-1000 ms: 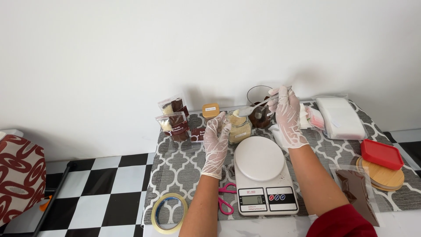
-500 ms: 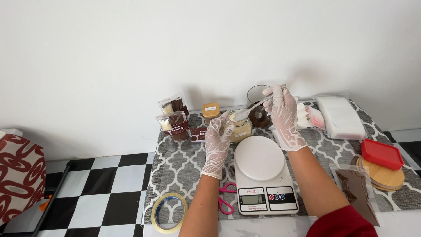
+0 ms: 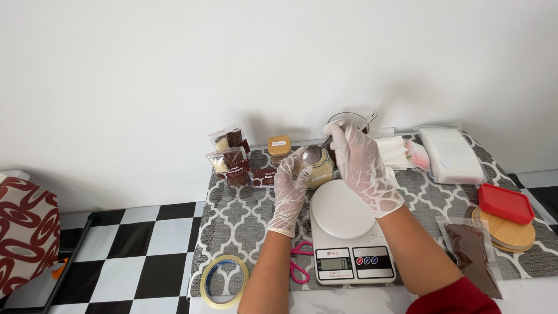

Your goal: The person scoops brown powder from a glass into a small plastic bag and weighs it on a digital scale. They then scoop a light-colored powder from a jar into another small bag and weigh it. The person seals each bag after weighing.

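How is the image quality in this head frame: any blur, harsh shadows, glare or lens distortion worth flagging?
Head view: lighting is even and soft, with only faint shadows on the white wall behind the jars. The left hand, right hand and spoon look sharp, with no evident motion blur. The scale shows no strong glare. Wide-angle bending is slight; the patterned mat edges splay a little toward the frame's sides.

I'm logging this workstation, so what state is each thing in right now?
Left hand: gloved, on the jar.
Right hand: gloved, holding the spoon.
Spoon: over the jar; load unclear.
Jar: open, pale contents.
Scale: on, platform bare.
Amber jar: lidded.
Red lid: lying off, on wooden lids.
Brown pouch: lying flat.
Tape: flat.
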